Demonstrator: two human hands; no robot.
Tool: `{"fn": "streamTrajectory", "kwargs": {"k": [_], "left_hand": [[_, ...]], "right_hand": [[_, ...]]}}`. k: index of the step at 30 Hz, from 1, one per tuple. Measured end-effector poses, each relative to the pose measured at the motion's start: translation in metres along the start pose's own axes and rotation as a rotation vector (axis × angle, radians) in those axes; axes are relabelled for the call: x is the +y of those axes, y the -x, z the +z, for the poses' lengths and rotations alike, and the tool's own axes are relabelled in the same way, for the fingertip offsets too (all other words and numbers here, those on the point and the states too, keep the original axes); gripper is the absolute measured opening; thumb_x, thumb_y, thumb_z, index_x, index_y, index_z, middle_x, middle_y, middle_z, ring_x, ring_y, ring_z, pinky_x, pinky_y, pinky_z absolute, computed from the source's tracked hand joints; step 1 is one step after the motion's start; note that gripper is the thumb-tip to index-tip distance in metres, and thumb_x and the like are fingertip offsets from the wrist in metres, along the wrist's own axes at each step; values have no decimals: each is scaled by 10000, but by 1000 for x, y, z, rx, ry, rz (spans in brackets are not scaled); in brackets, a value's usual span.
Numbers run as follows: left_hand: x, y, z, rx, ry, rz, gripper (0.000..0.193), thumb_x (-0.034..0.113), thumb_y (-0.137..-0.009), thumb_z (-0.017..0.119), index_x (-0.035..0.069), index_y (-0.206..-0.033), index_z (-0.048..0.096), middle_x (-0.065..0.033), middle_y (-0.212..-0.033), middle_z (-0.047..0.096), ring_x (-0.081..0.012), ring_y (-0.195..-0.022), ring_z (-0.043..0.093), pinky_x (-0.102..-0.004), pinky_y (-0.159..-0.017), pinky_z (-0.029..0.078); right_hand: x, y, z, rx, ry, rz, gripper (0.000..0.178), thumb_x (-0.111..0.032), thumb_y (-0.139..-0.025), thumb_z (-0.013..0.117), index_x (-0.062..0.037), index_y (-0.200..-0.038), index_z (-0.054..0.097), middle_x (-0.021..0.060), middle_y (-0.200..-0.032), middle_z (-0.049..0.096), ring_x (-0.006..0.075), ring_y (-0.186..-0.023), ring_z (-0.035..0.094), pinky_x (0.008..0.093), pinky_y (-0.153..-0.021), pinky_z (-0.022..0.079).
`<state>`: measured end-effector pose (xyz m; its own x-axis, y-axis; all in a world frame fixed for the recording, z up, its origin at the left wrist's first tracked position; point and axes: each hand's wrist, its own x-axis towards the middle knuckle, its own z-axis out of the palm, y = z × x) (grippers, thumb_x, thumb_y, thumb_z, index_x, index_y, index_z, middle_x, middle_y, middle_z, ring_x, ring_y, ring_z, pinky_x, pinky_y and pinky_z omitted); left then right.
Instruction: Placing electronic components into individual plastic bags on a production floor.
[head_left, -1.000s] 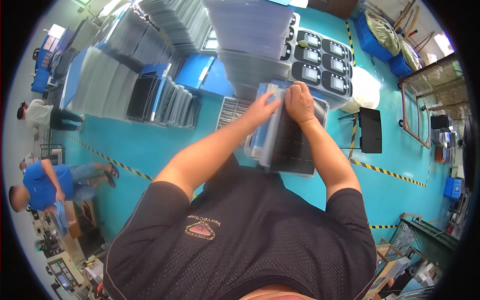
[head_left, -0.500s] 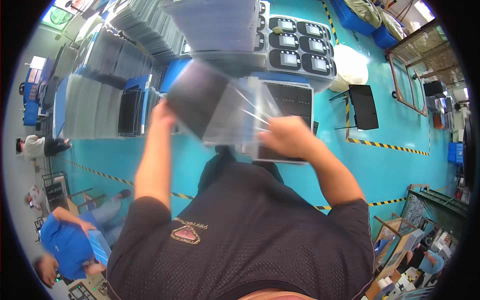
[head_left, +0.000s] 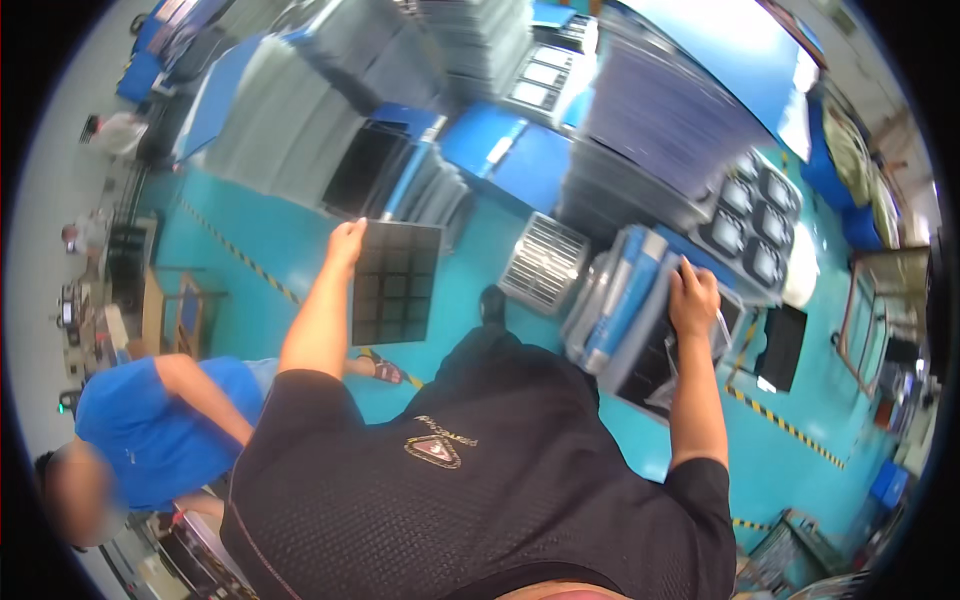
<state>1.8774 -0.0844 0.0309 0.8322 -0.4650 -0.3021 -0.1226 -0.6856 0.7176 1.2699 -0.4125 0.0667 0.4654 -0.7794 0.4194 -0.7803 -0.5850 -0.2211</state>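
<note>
My left hand [head_left: 348, 243] grips the upper left corner of a thin dark panel [head_left: 395, 285] marked with a grid of squares. The panel hangs upright in front of me, over the floor. My right hand [head_left: 693, 300], fingers curled, is over a stack of dark sheets [head_left: 637, 362] on the right. Clear plastic film [head_left: 722, 328] shows beside that hand and seems to be held in it; the fingertips are partly hidden. Blue and clear sheets [head_left: 622, 300] lean beside the stack.
A slatted metal box [head_left: 545, 262] stands on the floor ahead. Tall stacks of clear trays [head_left: 285, 125] rise at the far left, with a blue-topped stack [head_left: 660, 130] at the far right. A person in a blue shirt [head_left: 165, 420] is close on my left.
The dark panel, earlier held with clear film between both hands, is now in my left hand alone. My hands have moved apart, the right one down to the stack. The view has turned left.
</note>
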Motion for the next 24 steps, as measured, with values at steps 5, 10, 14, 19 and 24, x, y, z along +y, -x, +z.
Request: {"fn": "streamTrajectory", "kwargs": {"k": [5,10,14,19,24], "left_hand": [[15,-106,-88,82,41,80,343,386,-920,699,43,-920,683,-43,-869,688,-136,-797,592,-338,-753,501],[86,-212,-121,323,-283,30,864,417,-873,699,46,-1532,280,-298,-1471,429,-403,-1371,440,-462,-1119,382],[24,-187,-51,4,-350,155,822,334,-878,675,31,-1530,278,-261,-1502,412,-372,-1409,398,-437,-1148,348],[-83,-62,34,-702,-561,248,696,340,-868,746,14,-1421,476,-228,-1346,582,-348,-1236,571,-419,-1031,467],[-50,38,97,-1058,-467,63,608,304,-921,685,31,-1426,484,-239,-1373,558,-319,-1269,554,-415,-1029,465]], "right_hand": [[-26,-12,7,-2,-6,-38,308,-222,-893,708,-104,-1178,703,120,-952,615,299,-862,626,398,-756,517],[-38,-10,6,-106,72,16,332,-202,-913,688,-107,-1231,682,116,-979,599,288,-868,615,387,-761,517],[-34,-6,3,-118,74,62,318,-211,-914,691,-102,-1213,686,117,-983,601,291,-883,617,387,-783,519],[-29,-12,15,-89,25,48,216,-212,-915,688,-90,-1093,693,134,-1075,632,324,-998,636,401,-842,529],[-21,-11,9,-54,-2,-15,282,-198,-881,694,-127,-1154,697,118,-979,637,304,-896,638,405,-774,533]]}}
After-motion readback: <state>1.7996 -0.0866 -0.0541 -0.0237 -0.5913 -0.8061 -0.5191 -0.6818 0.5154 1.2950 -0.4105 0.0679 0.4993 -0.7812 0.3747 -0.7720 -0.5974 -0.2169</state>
